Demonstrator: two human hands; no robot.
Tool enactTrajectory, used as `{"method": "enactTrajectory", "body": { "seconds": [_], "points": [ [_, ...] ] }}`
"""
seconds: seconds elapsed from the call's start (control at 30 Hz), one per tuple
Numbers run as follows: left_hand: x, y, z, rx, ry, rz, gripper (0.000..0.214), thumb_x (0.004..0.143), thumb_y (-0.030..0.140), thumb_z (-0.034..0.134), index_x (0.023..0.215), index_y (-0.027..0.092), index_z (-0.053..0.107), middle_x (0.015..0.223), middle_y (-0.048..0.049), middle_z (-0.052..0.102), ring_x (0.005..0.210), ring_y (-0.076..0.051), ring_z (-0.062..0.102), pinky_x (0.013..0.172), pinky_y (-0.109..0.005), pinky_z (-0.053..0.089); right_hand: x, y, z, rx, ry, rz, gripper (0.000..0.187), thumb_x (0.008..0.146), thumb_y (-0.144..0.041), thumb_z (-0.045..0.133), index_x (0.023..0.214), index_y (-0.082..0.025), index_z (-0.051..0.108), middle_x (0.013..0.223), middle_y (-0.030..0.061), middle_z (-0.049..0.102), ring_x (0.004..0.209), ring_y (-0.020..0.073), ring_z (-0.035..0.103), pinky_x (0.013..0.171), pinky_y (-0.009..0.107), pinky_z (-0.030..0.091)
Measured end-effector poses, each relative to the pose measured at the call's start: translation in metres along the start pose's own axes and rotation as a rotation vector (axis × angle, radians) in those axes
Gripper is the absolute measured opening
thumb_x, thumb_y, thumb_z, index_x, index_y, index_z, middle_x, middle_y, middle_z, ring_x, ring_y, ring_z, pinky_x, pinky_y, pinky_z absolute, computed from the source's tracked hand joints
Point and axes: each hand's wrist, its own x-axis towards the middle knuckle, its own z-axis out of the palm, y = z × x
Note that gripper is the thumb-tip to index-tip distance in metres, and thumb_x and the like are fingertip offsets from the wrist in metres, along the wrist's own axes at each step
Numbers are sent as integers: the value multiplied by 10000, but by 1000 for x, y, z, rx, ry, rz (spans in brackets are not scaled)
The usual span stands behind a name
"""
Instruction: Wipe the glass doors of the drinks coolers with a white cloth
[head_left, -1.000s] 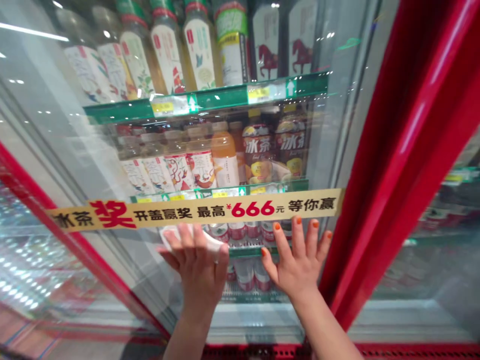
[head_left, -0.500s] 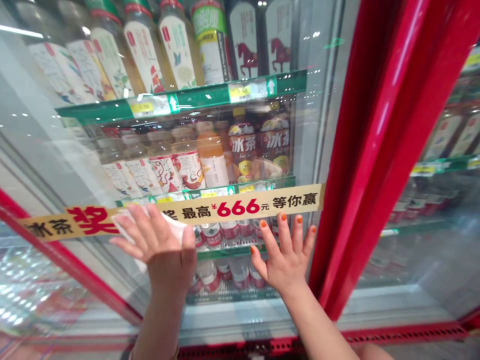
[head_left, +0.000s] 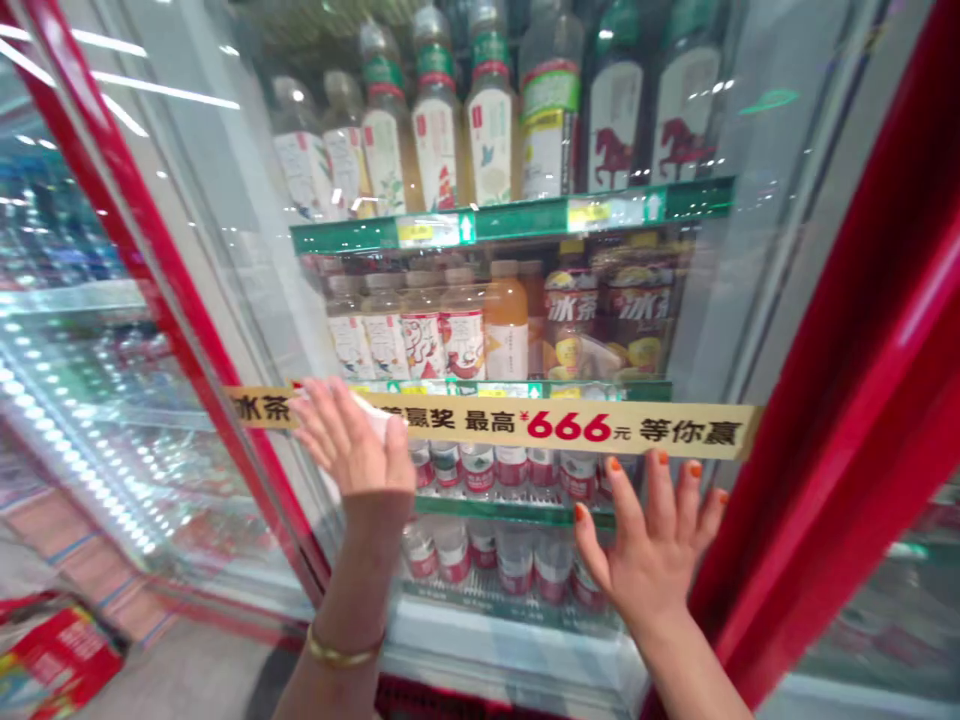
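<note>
My left hand (head_left: 360, 455) lies with fingers extended over a white cloth (head_left: 381, 412), pressing it against the glass door (head_left: 262, 270) of a drinks cooler. Most of the cloth is hidden under the palm and fingers. Beneath it runs a yellow sticker strip (head_left: 570, 428) with black and red lettering, partly covered by this hand. Farther right, just under the end of that strip, my right hand (head_left: 652, 550) rests on the glass, empty, its fingers spread and its orange nails showing.
Behind the glass stand rows of bottled drinks (head_left: 439, 330) on green-edged shelves (head_left: 517, 220). Red door frames (head_left: 832, 440) border the pane on both sides. At lower left, a red package (head_left: 56, 650) sits on the floor by another lit cooler.
The view has swung left, so the cooler appears farther right. My left hand has slid leftward along the strip with the cloth. The right hand stays near the strip's right end.
</note>
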Motion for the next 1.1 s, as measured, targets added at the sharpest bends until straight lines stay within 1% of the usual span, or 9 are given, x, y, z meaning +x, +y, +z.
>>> {"method": "enactTrajectory", "body": {
  "seconds": [0.1, 0.2, 0.37, 0.47, 0.63, 0.77, 0.83, 1.0, 1.1],
  "points": [
    [-10, 17, 3, -35, -47, 276, 920, 1045, 481, 593, 1801, 324, 92, 1875, -65, 150, 1754, -339, 40, 1440, -608, 41, 21, -12, -12, 95, -34, -89, 823, 1014, -423, 639, 1764, -371, 303, 1893, 10, 126, 1749, 399, 107, 1401, 696, 89],
    [-26, -5, 5, -27, -50, 436, 930, 1015, 494, 652, 1791, 363, 157, 1833, -34, 308, 1750, -312, 121, 1444, -579, 64, 55, -22, -16, 127, -96, -288, 818, 1028, -404, 630, 1766, -390, 279, 1884, -43, 148, 1749, 354, 138, 1426, 612, 36],
    [29, -72, -6, 75, 82, -100, 830, 1105, 444, 446, 1801, 219, 55, 1863, -179, 124, 1749, -378, 30, 1401, -713, 68, 99, -31, 4, 105, -86, -393, 712, 1095, -449, 541, 1757, -309, 319, 1852, 15, 243, 1753, 293, 120, 1422, 582, -55],
    [53, -58, -11, 58, 90, -29, 813, 1115, 473, 400, 1801, 222, 43, 1880, -138, 66, 1754, -345, -23, 1412, -682, 116, 102, -35, 13, 92, -72, -375, 666, 1120, -474, 503, 1743, -294, 354, 1845, 15, 251, 1751, 272, 133, 1423, 580, -48],
    [23, -39, -8, 60, 11, 459, 908, 1045, 549, 560, 1798, 320, 107, 1877, -9, 174, 1758, -306, 73, 1442, -575, 138, 96, -37, 13, 97, -65, -344, 642, 1124, -484, 491, 1729, -288, 395, 1812, 26, 329, 1741, 263, 180, 1431, 549, -26],
    [41, -63, -12, 93, 73, 123, 863, 1082, 500, 494, 1802, 289, 68, 1878, -80, 141, 1756, -339, 57, 1418, -661, 125, 96, -37, 13, 96, -61, -345, 653, 1114, -485, 521, 1728, -302, 395, 1794, 21, 362, 1739, 253, 188, 1435, 550, -1],
    [54, -55, -14, 74, 85, 32, 880, 1088, 518, 481, 1801, 274, 28, 1881, -107, 89, 1754, -366, 28, 1400, -710, 127, 97, -38, 13, 95, -60, -334, 649, 1117, -485, 514, 1728, -304, 393, 1804, 12, 342, 1740, 249, 186, 1435, 546, 0],
    [22, -12, -9, 17, 1, 435, 914, 1045, 642, 550, 1795, 345, 119, 1872, -3, 182, 1760, -316, 68, 1443, -611, 50, 96, -37, 14, 83, -62, -331, 654, 1113, -482, 516, 1728, -300, 392, 1787, 22, 385, 1735, 266, 205, 1432, 559, 11],
    [8, -22, -7, 16, 31, 394, 891, 1062, 571, 562, 1796, 329, 117, 1877, -11, 148, 1761, -299, 44, 1444, -587, 10, 96, -37, 15, 69, -51, -350, 674, 1109, -494, 527, 1735, -303, 367, 1740, 29, 474, 1741, 249, 175, 1433, 571, 19]
  ]
}}
